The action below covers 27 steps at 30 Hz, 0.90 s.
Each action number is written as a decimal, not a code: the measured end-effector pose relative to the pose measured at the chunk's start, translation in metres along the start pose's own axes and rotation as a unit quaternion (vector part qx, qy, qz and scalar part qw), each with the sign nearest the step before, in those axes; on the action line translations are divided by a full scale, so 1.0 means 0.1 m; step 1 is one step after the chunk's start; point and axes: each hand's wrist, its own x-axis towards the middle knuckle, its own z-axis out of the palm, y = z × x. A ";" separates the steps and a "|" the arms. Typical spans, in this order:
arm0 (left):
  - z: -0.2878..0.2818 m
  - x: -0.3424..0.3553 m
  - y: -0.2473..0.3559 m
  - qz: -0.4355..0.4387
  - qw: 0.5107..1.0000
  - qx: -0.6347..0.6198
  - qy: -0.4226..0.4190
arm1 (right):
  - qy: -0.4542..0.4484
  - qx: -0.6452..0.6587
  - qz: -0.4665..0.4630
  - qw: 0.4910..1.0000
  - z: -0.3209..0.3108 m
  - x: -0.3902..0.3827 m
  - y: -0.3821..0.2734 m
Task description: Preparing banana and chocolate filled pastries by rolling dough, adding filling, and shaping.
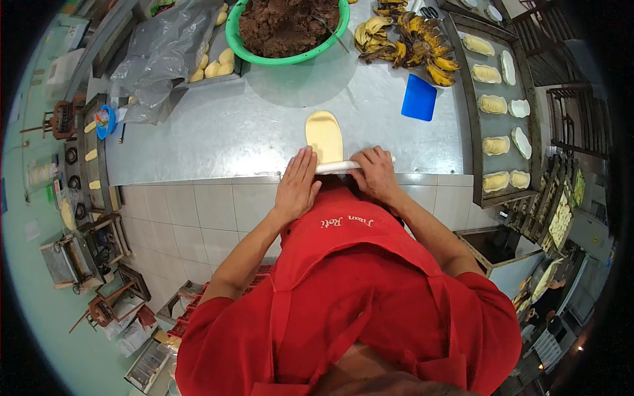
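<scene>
An oval of flattened pale yellow dough (323, 135) lies at the steel table's front edge, with a white rolling pin (335, 167) across its lower end. My left hand (297, 181) rests on the pin's left end, fingers stretched out and lying flat. My right hand (375, 173) grips the pin's right end with bent fingers. A red apron (356, 264) covers my front, just below the hands.
Beyond the dough on the table (264, 132) are a green tub of brown filling (277, 26), bananas (422, 39), a blue scraper (418, 98) and dough balls (218, 66) beside plastic sheeting (152, 59). Trays of shaped dough (495, 145) stand right, another tray (92, 155) left.
</scene>
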 end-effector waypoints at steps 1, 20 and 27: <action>-0.01 0.03 -0.06 0.007 1.000 0.007 -0.021 | -0.001 0.024 0.005 1.000 -0.01 0.02 0.07; -0.04 1.15 -0.36 -0.037 0.943 0.063 0.325 | 0.093 -0.033 -0.054 0.994 0.17 1.27 0.05; -0.95 0.78 -0.33 -0.160 0.924 -0.345 0.047 | -0.150 0.223 0.055 0.962 -0.48 1.50 -0.55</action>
